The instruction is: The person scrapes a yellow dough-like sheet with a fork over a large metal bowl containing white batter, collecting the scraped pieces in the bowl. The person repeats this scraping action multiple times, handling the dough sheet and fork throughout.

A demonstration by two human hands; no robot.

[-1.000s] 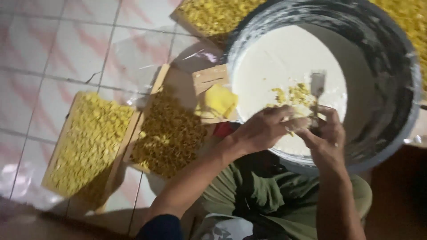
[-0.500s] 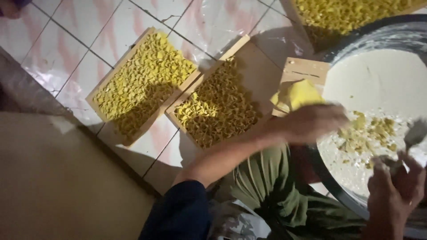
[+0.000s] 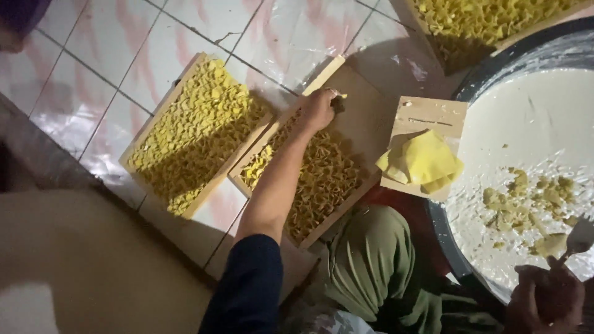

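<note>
My left hand (image 3: 318, 108) reaches out over the middle wooden tray (image 3: 359, 127), which is partly filled with small folded yellow pieces (image 3: 322, 179). Its fingers are closed on one small folded piece at the bare far end of the tray. My right hand (image 3: 547, 300) sits at the lower right, gripping a spoon (image 3: 578, 238) that carries some filling. The spoon hangs over the large dark basin (image 3: 486, 71) of white mixture (image 3: 538, 124) with yellowish lumps (image 3: 526, 198). A stack of flat yellow wrappers (image 3: 424, 161) lies on a small wooden board (image 3: 433, 111) beside the basin.
A second wooden tray (image 3: 164, 108), full of folded yellow pieces, lies left of the middle one on plastic-covered floor tiles (image 3: 117, 55). A third filled tray (image 3: 482, 21) is at the top. My green-clothed knee (image 3: 377, 266) is below the trays. A brown surface (image 3: 93, 266) fills the lower left.
My left hand has gone from the basin and wrapper stack out to the far end of the middle tray with a folded piece. My right hand stays low with the spoon.
</note>
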